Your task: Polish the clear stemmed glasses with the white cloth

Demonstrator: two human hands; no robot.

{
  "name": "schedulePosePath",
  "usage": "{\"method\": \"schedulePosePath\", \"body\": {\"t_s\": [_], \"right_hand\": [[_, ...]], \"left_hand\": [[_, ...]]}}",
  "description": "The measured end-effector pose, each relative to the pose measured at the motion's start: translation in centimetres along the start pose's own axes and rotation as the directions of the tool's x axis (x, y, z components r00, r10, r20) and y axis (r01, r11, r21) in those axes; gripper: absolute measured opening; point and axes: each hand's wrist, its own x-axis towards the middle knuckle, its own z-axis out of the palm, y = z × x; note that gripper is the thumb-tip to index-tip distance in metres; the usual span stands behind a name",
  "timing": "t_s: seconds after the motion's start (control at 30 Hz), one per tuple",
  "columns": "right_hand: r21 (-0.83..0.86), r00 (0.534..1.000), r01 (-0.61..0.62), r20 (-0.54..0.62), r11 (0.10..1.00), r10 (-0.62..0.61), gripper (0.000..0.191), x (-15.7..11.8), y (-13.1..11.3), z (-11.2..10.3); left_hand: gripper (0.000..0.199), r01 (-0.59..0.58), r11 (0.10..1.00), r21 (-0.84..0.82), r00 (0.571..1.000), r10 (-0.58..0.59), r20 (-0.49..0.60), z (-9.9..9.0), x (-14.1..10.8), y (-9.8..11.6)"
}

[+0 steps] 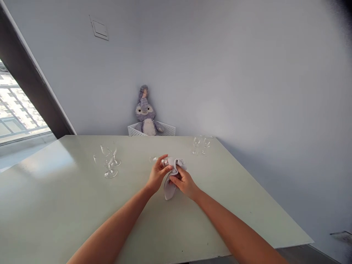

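Note:
My left hand [159,172] is closed around a small stemmed glass [165,161], tipped on its side above the table with its foot toward the left. A pale grey cloth [169,187] wraps the bowl end of that glass, and one corner of it hangs down. My right hand [184,180] grips the cloth, thumb in front, pressing it against the glass. The cloth hides most of the bowl and some of the right fingertips.
Clear stemmed glasses [110,172] stand at the left of the pale table [82,205]. More small glasses [196,143] stand near its far right corner. Behind the far edge, a plush toy [149,126] sits in a white perforated basket [169,130] against the walls.

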Motion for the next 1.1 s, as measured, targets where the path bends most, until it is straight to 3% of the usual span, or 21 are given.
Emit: {"method": "schedulePosePath", "body": {"t_s": [0.13, 0.2, 0.27, 0.37, 0.43, 0.5, 0.57, 0.63, 0.73, 0.8, 0.87, 0.93, 1.03, 1.1], "right_hand": [[0.031, 0.994, -0.075, -0.083, 0.997, 0.077, 0.034, 0.9, 1.2, -0.8], [0.19, 0.984, -0.154, -0.063, 0.97, 0.168, 0.034, 1.3, 1.5, -1.2], [0.407, 0.969, -0.225, -0.006, 0.885, 0.249, 0.035, 1.5, 1.5, -1.4], [0.592, 0.963, -0.239, 0.044, 0.769, 0.265, 0.036, 1.2, 1.0, -1.2], [0.532, 0.975, -0.217, 0.088, 0.818, 0.202, 0.041, 0.7, 0.7, -0.6], [0.324, 0.988, -0.146, 0.092, 0.935, 0.123, 0.045, 0.2, 0.6, 0.1], [0.067, 0.998, -0.058, 0.028, 0.996, 0.057, 0.035, 0.0, 1.0, 0.6], [-0.056, 0.998, -0.033, -0.051, 0.998, 0.03, 0.026, 0.1, 1.4, 0.6], [0.165, 0.991, -0.106, -0.067, 0.981, 0.119, 0.03, 0.7, 1.6, -0.1], [0.386, 0.985, -0.155, -0.013, 0.909, 0.174, 0.034, 0.8, 1.4, -0.5], [0.464, 0.984, -0.172, 0.047, 0.869, 0.17, 0.036, 0.7, 1.1, -0.5], [0.339, 0.989, -0.144, 0.062, 0.93, 0.131, 0.036, 0.2, 0.8, -0.1], [-0.048, 0.999, -0.025, -0.027, 0.999, 0.023, 0.031, -0.3, 0.6, 0.4], [-0.108, 0.997, 0.001, -0.076, 0.994, -0.01, 0.027, -0.3, 0.6, 0.3]], "left_hand": [[0.052, 0.009, 0.99, 0.142, 0.994, -0.024, 0.109, -0.2, 0.1, -0.5], [0.048, -0.027, 0.978, 0.208, 0.987, -0.006, 0.158, -0.7, 0.3, -0.5], [0.047, -0.093, 0.972, 0.214, 0.979, 0.05, 0.199, -1.2, 0.5, -0.2], [0.046, -0.116, 0.982, 0.151, 0.964, 0.075, 0.255, -1.8, 0.6, 0.9], [0.044, -0.052, 0.992, 0.114, 0.97, 0.023, 0.244, -2.0, 0.7, 1.4], [0.041, 0.024, 0.994, 0.108, 0.98, -0.045, 0.195, -2.1, 0.8, 1.6], [0.037, 0.084, 0.986, 0.145, 0.981, -0.107, 0.16, -2.1, 0.9, 1.4], [0.035, 0.1, 0.976, 0.194, 0.98, -0.13, 0.151, -1.9, 0.9, 1.2], [0.038, 0.058, 0.983, 0.175, 0.975, -0.093, 0.2, -1.4, 0.5, 1.3], [0.044, 0.024, 0.989, 0.143, 0.965, -0.061, 0.257, -1.0, 0.2, 1.6], [0.047, -0.004, 0.99, 0.144, 0.966, -0.033, 0.255, -0.9, 0.1, 1.9], [0.047, -0.004, 0.985, 0.175, 0.982, -0.03, 0.189, -0.7, 0.0, 2.0], [0.042, 0.027, 0.972, 0.232, 0.994, -0.052, 0.101, -0.4, 0.0, 1.9], [0.038, 0.023, 0.972, 0.235, 0.995, -0.044, 0.085, 0.0, -0.2, 1.9]]}}
